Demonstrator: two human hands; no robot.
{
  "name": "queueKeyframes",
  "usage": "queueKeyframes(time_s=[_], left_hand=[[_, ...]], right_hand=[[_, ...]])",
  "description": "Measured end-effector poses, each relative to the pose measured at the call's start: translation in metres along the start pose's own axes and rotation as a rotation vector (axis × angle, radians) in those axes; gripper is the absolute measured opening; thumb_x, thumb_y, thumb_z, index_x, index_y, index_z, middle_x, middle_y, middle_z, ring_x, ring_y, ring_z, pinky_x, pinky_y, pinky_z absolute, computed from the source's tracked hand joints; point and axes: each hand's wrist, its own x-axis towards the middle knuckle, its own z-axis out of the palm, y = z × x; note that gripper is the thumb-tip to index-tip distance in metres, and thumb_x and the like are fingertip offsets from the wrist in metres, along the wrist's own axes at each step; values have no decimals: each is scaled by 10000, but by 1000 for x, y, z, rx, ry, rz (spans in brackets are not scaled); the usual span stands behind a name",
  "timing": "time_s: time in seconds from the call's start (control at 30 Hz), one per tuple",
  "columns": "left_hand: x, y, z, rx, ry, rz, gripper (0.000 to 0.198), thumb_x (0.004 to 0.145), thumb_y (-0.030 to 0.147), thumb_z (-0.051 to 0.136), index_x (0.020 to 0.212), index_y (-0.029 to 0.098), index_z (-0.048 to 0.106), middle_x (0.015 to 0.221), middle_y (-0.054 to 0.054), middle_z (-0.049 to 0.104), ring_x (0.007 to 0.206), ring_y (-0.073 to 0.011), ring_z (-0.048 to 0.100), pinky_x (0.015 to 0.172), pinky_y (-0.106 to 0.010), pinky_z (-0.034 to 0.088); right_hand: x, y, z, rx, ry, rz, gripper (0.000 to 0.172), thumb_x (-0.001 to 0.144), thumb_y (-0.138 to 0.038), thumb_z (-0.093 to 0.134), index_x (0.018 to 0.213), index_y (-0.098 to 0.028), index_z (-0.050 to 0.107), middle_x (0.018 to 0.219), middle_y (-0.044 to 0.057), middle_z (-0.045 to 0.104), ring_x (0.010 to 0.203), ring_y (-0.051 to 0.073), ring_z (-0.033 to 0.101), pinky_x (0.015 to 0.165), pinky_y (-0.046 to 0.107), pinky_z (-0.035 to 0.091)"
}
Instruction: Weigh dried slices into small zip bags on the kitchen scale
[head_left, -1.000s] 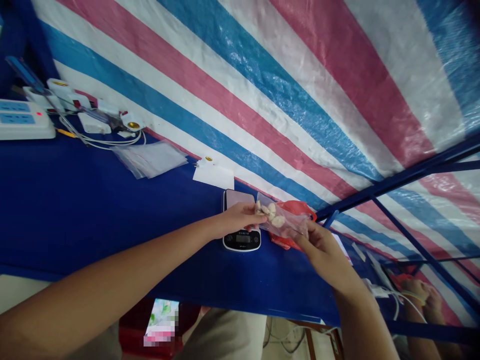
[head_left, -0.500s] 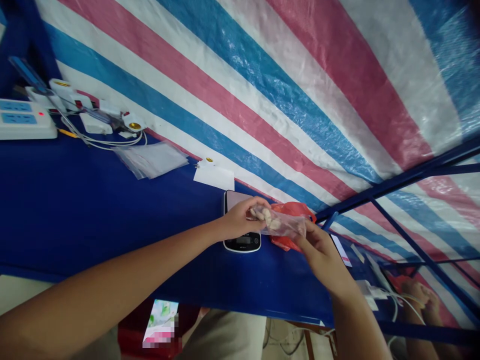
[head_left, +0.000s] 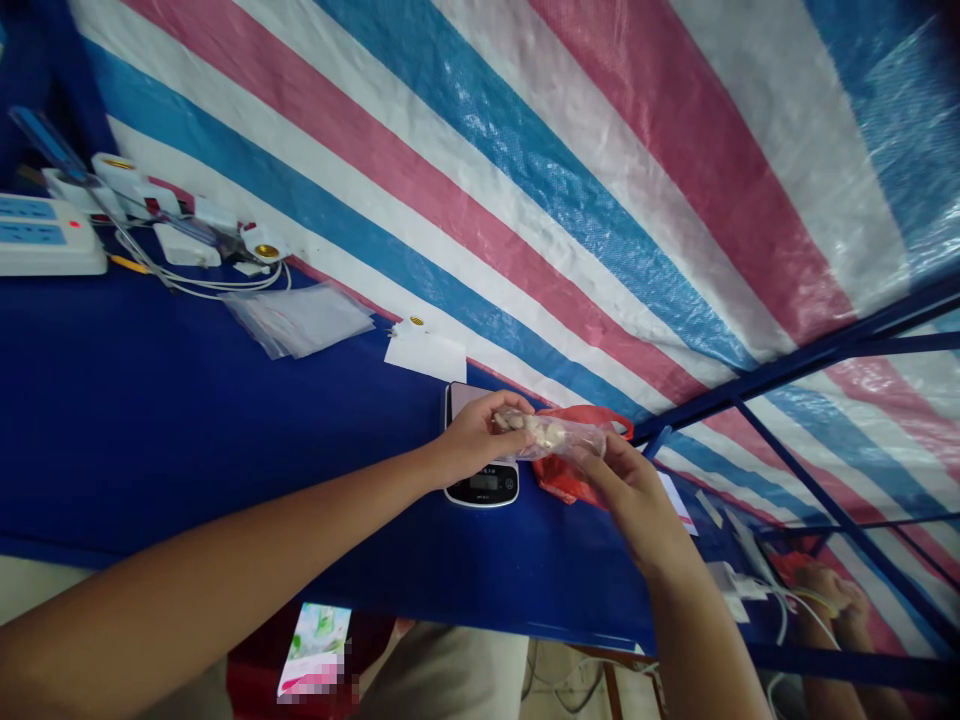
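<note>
Between my hands a clear plastic bag [head_left: 574, 437] is stretched sideways, with several small pale pieces [head_left: 551, 434] inside; I cannot make out what they are. My left hand [head_left: 484, 435] is closed around the bag's filled end, over a digital scale [head_left: 484, 486]. At the bag's other end, my right hand [head_left: 626, 485] grips the plastic between thumb and fingers. Part of the scale's plate is hidden by my left hand. Behind the bag lies an orange-red plastic bag [head_left: 562, 480], partly covered.
A stack of clear bags [head_left: 300, 318], a white card [head_left: 427, 355], and a power strip [head_left: 49, 238] with cables lie on the blue table [head_left: 187, 420]. Blue metal bars [head_left: 810, 360] stand at right, with another person's hands [head_left: 832, 590] beyond. A striped tarp [head_left: 450, 200] hangs behind.
Both hands still hold the clear bag. My left thumb now lies further across the filled end, and the pale pieces have shifted slightly. The view has moved a little.
</note>
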Motion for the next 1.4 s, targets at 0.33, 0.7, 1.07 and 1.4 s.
queueKeyframes(time_s=[0.33,0.7,1.07,1.4], left_hand=[[1,7,-9,-46,-141,-87,403,755,281,821,1072,201,585,842,10,632,753,-118,621,701,-237,462],[6,7,-20,75,-263,-102,504,762,256,814,1215,203,601,1065,-57,650,955,-172,629,840,-297,479],[5,5,-14,-116,-248,-181,437,772,232,820,1154,196,612,1041,-43,665,962,-157,655,891,-291,480],[3,6,-15,-27,-342,-197,394,714,217,826,1055,161,636,822,-4,661,718,-124,623,706,-266,467]], right_hand=[[8,3,5,17,29,-128,330,797,-476,817,1043,-259,780,1062,41,767,1024,252,698,968,395,527],[10,2,-15,-23,-77,-29,312,843,-490,769,915,-189,733,752,0,655,646,118,549,598,221,439],[18,9,-17,98,-223,80,379,849,-506,746,1111,-234,758,1065,64,754,932,240,700,870,361,546],[15,-2,-4,-138,15,-201,271,908,-488,684,957,-226,733,908,24,728,837,206,644,818,322,502]])
